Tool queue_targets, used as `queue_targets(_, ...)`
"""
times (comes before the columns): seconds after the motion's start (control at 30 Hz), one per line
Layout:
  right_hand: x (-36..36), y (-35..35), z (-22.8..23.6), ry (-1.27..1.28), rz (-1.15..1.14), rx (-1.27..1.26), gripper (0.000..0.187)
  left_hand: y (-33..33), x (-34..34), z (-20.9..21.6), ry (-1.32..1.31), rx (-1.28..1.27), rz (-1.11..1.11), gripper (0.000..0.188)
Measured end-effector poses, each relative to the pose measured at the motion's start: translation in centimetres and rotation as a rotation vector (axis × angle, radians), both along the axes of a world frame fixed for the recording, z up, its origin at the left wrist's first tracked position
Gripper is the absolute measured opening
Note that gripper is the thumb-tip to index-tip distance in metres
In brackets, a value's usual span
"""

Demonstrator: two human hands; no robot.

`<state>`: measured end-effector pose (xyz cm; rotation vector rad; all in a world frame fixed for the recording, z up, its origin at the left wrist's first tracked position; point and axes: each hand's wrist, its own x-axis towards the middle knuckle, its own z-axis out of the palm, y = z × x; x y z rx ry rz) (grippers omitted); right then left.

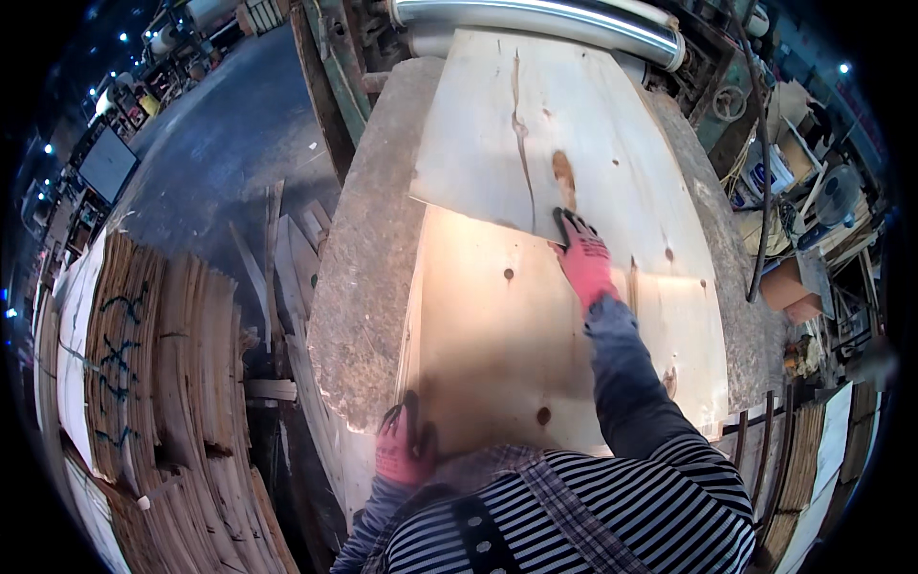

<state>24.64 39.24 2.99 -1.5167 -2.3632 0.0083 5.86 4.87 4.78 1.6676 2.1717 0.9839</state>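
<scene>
Veneer lies askew over a lower sheet on the desk, its far end near the roller. My right hand spans its near edge, fingers slightly apart; whether they pinch, I can't tell. My left hand is at the lower sheet's left edge, its grip unclear. I judge the upper piece mostly placed, its straightening and the lower sheet still left.

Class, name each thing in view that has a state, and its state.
Upper sheet: askew, overlapping lower sheet.
Lower sheet: partly covered.
Right hand: gloved, on upper sheet's near edge.
Left hand: gloved, at lower sheet's left edge.
Roller: turning or still, unclear.
Left stack: ragged-edged.
</scene>
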Motion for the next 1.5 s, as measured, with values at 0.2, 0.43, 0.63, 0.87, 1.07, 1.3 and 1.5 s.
queue_targets(0.2,1.0,-7.6,-1.2,0.025,0.16,0.012,0.075,-1.8,-1.1,-2.4,-0.235,-0.103,0.065,0.059)
queue_targets(0.43,10.0,-25.2,-4.9,-0.164,0.385,-0.201,0.087,1.2,0.7,0.8,-1.039,0.028,-0.053,0.062)
queue_targets(0.63,10.8,-28.6,-6.5,0.094,0.306,-0.025,0.083,3.2,2.9,7.1,-1.073,0.191,-0.497,0.064)
queue_targets(0.87,11.9,-29.4,0.0,0.346,0.107,0.047,0.052,-1.5,-1.9,-1.0,0.085,0.08,-0.13,0.066)
queue_targets(1.07,10.9,-26.6,0.7,0.201,0.14,0.018,0.055,-3.8,-3.9,-6.7,0.09,-0.339,-0.051,0.063)
queue_targets(1.3,7.8,-18.6,0.6,0.114,0.174,0.03,0.055,-2.9,-3.7,-6.7,0.112,-0.346,-0.067,0.067)
queue_targets(1.5,2.6,-9.9,-0.2,0.096,0.125,0.052,0.052,-3.4,-3.7,-8.4,0.142,-0.304,-0.038,0.065)
